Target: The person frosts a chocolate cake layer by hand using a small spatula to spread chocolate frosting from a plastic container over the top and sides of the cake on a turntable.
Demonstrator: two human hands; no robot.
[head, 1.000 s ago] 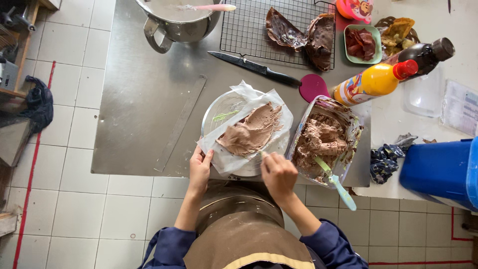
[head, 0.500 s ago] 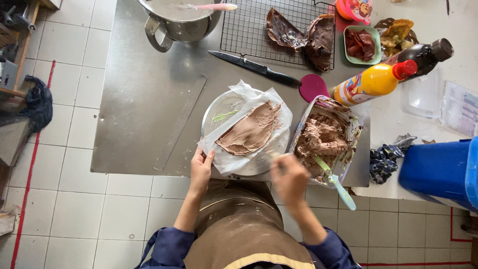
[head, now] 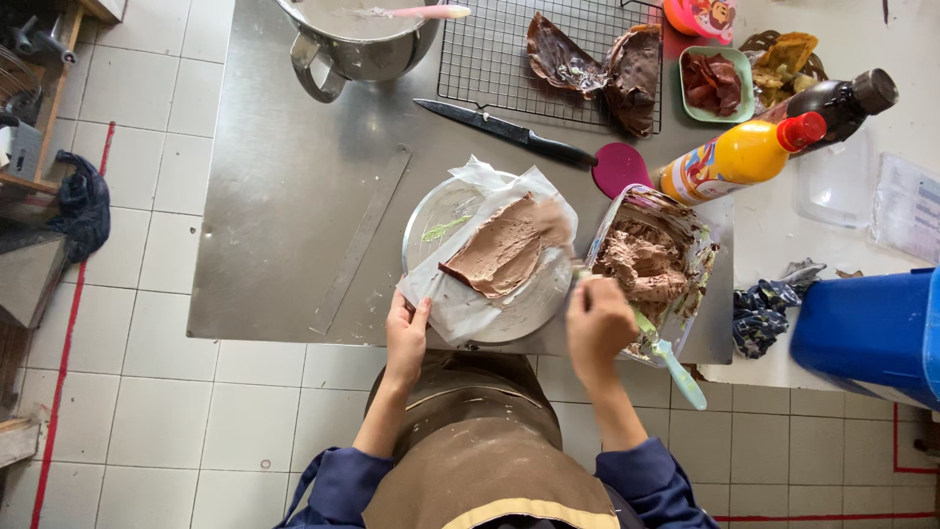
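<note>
Single head-worn view, looking straight down from above the wearer's brown apron at 6 o'clock. Facing a brushed steel worktable filling the centre, near enough to show both forearms whole. Left hand and right hand low in frame, just under the middle. White tiled floor along 9 and 6 o'clock, blue plastic bin cut off at 3 o'clock. No second view sharing the scene.

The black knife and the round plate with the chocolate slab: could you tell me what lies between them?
In the head view, only bare steel table lies between the knife and the plate; the plate's crumpled paper reaches toward the blade.
</note>
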